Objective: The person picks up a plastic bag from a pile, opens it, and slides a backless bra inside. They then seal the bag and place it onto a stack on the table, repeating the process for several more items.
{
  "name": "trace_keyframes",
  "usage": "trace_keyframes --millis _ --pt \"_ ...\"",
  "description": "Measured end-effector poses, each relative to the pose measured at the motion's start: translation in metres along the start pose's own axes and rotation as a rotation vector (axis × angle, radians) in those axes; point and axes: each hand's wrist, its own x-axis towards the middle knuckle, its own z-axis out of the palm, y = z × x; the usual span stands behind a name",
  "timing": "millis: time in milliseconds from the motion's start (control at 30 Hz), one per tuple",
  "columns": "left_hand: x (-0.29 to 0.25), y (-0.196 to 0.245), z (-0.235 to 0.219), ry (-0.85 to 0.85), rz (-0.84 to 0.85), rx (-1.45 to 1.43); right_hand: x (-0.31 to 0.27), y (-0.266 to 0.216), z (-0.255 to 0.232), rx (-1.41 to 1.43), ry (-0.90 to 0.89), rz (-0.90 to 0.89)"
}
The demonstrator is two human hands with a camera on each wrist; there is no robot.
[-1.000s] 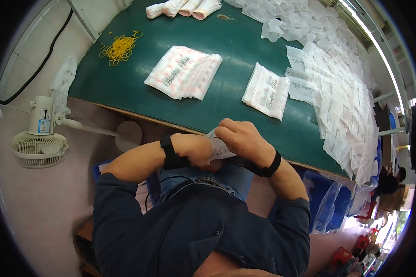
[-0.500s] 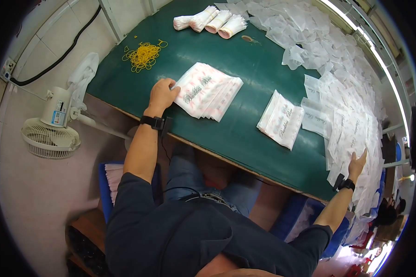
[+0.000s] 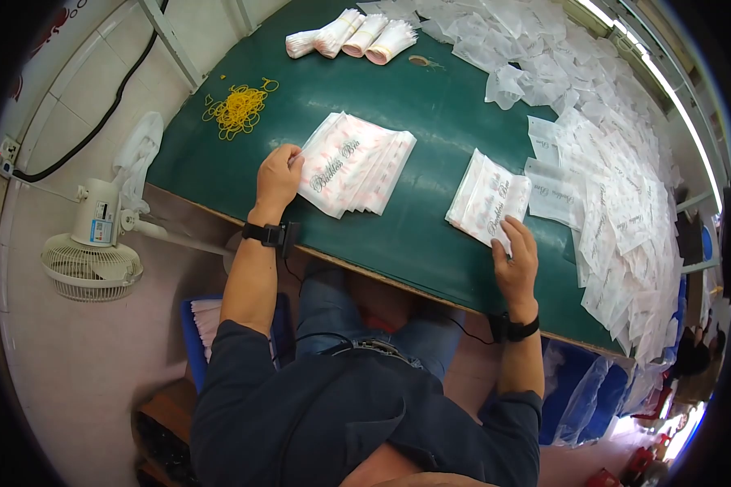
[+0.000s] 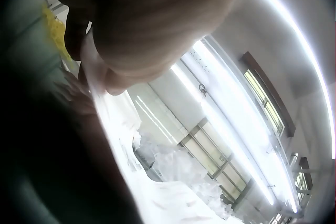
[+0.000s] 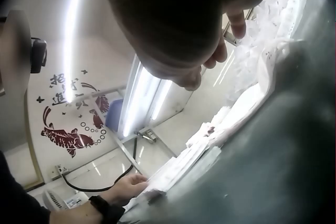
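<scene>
White printed plastic bags lie in a fanned stack (image 3: 357, 166) on the green table, dark script lettering facing up. At this stack's left edge, my left hand (image 3: 279, 174) pinches the bag edge between thumb and fingers; the left wrist view shows the white sheet (image 4: 113, 113) running up into the grip. A smaller stack of the same bags (image 3: 483, 191) lies to the right. Over its near edge is my right hand (image 3: 517, 260), fingers relaxed and spread from the thumb. In the right wrist view, the right hand's fingers (image 5: 220, 50) hang above the bags, holding nothing.
Loose bags (image 3: 617, 219) cover the table's right side, with a heap of clear crumpled ones (image 3: 544, 57) behind. Rolled bag bundles (image 3: 353, 34) lie at the back, yellow rubber bands (image 3: 237, 111) at the left. A fan (image 3: 93, 243) stands left of the table edge.
Both hands were together near the lap with a bag, then apart: the left at the larger stack's edge, the right on the loose bags. Now the right has come back left to the smaller stack.
</scene>
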Motion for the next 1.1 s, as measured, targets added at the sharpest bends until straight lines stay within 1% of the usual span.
trace_keyframes --millis 67,100,133,200,233,333,367,467,500,600,633,667,700,733,767,800,833,933,967,1033,1067,1100 --pt "-0.003 0.006 0.004 0.085 0.051 -0.001 0.007 -0.019 0.011 0.031 -0.014 -0.022" --pt "-0.004 0.004 0.003 0.087 0.048 -0.001 0.011 -0.027 0.016 0.062 -0.03 -0.048" --pt "-0.004 0.002 0.003 0.045 0.023 0.006 0.013 -0.032 0.02 0.095 -0.045 -0.075" --pt "-0.003 -0.003 0.003 -0.043 -0.023 0.017 0.012 -0.039 0.025 0.112 -0.064 -0.07" --pt "-0.002 -0.004 0.002 -0.044 -0.025 0.015 0.01 -0.041 0.026 0.128 -0.08 -0.063" --pt "0.002 -0.005 -0.003 -0.216 -0.277 -0.204 0.003 -0.045 0.028 0.148 -0.116 -0.057" --pt "0.003 -0.008 -0.002 -0.217 -0.282 -0.208 0.002 -0.046 0.029 0.157 -0.128 -0.06" --pt "0.008 -0.012 -0.004 -0.324 -0.314 -0.238 0.0 -0.048 0.03 0.168 -0.148 -0.056" --pt "0.006 -0.012 -0.004 -0.325 -0.316 -0.241 0.001 -0.049 0.03 0.169 -0.152 -0.051" --pt "-0.005 -0.001 -0.006 0.135 0.24 0.087 0.011 -0.056 0.03 0.172 -0.131 -0.055" --pt "-0.008 0.021 -0.016 0.134 0.244 0.082 0.017 -0.062 0.03 0.176 -0.109 -0.059" --pt "-0.016 0.044 -0.027 0.018 0.148 -0.078 0.023 -0.07 0.03 0.18 -0.09 -0.06" --pt "-0.023 0.071 -0.037 -0.102 0.047 -0.237 0.036 -0.085 0.031 0.167 -0.034 -0.11" --pt "-0.03 0.096 -0.041 -0.116 0.044 -0.241 0.055 -0.106 0.032 0.155 0.021 -0.157" --pt "-0.036 0.121 -0.043 -0.182 0.147 -0.28 0.077 -0.136 0.031 0.113 0.051 -0.236" --pt "-0.042 0.135 -0.045 -0.249 0.251 -0.32 0.092 -0.154 0.03 0.069 0.081 -0.312" --pt "-0.049 0.14 -0.048 -0.271 0.255 -0.328 0.095 -0.148 0.035 0.061 0.079 -0.291" --pt "-0.059 0.145 -0.055 -0.191 0.406 -0.191 0.099 -0.129 0.05 -0.031 -0.246 -0.453" --pt "-0.062 0.14 -0.054 -0.191 0.402 -0.198 0.096 -0.127 0.049 -0.034 -0.253 -0.454" --pt "-0.072 0.124 -0.049 -0.282 0.342 -0.217 0.09 -0.123 0.047 -0.041 -0.23 -0.461" --pt "-0.075 0.121 -0.048 -0.341 0.319 -0.228 0.083 -0.123 0.046 -0.045 -0.216 -0.45" --pt "-0.075 0.123 -0.044 -0.353 0.321 -0.235 0.081 -0.123 0.045 -0.05 -0.221 -0.437"
